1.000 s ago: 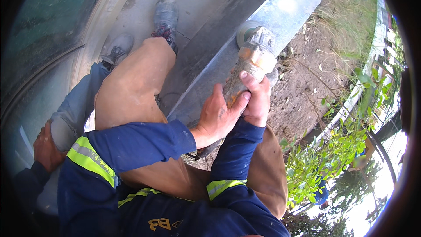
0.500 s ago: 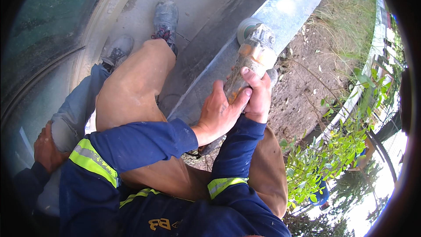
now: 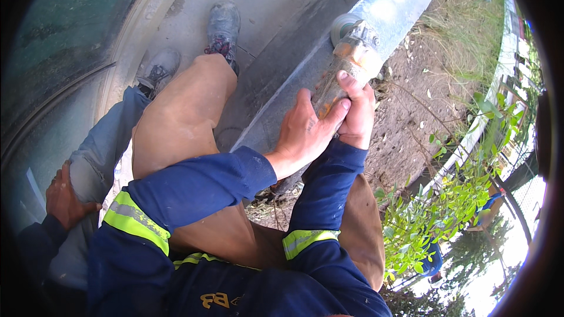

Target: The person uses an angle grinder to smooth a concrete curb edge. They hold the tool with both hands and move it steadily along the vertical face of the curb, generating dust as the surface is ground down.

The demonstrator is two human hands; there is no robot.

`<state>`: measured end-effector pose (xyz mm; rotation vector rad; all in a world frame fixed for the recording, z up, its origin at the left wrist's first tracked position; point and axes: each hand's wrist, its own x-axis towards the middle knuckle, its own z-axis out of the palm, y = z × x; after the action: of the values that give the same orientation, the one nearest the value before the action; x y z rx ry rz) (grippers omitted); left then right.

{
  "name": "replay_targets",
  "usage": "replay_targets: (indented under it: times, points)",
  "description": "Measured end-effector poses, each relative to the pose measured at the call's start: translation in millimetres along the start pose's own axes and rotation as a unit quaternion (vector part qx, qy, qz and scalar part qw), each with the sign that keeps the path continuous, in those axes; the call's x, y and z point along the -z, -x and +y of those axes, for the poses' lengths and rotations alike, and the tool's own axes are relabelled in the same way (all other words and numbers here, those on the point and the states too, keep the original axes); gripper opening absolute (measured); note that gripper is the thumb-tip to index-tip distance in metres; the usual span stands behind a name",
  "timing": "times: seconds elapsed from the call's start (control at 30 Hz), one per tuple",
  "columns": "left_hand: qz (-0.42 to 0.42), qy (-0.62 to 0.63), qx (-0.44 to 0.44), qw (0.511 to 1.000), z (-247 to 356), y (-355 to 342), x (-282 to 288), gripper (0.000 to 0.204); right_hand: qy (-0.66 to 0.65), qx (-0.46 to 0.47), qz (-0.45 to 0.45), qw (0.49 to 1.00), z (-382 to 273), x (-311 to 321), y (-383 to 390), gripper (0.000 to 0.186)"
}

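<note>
A dusty angle grinder (image 3: pixel 359 53) with orange patches lies across the upper face of a grey concrete ledge (image 3: pixel 390 9). Its round disc (image 3: pixel 343 28) sits at the ledge's left edge; I cannot tell whether it is spinning. My left hand (image 3: pixel 308 132) wraps the grinder's body from the left. From the other side my right hand (image 3: pixel 357 111) grips it, thumb laid up along the casing. Both hands meet around the body and hide its rear part.
Another person's hand (image 3: pixel 66 196) rests on a jeans-clad knee at the left, beside a glass pane (image 3: pixel 70 29). My boot (image 3: pixel 223 23) stands on the concrete floor. Bare soil (image 3: pixel 405 123) and a leafy bush (image 3: pixel 435 217) lie to the right.
The grinder and both my hands have shifted a little up and to the right along the ledge. My grip looks the same.
</note>
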<state>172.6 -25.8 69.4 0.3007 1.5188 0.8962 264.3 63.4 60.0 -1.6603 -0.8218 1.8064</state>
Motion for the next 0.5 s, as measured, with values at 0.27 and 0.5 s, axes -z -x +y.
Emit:
replay_targets:
  times: [0.27, 0.5]
  points:
    - [0.013, 0.003, -0.012, 1.000, 17, -16, -2, 0.077, -0.006, 0.017, -0.002, 1.000, -10, -2, -20, 0.051]
    - [0.021, 0.005, -0.019, 1.000, 23, -28, -3, 0.078, 0.004, 0.033, -0.011, 0.999, -18, -5, -34, 0.049]
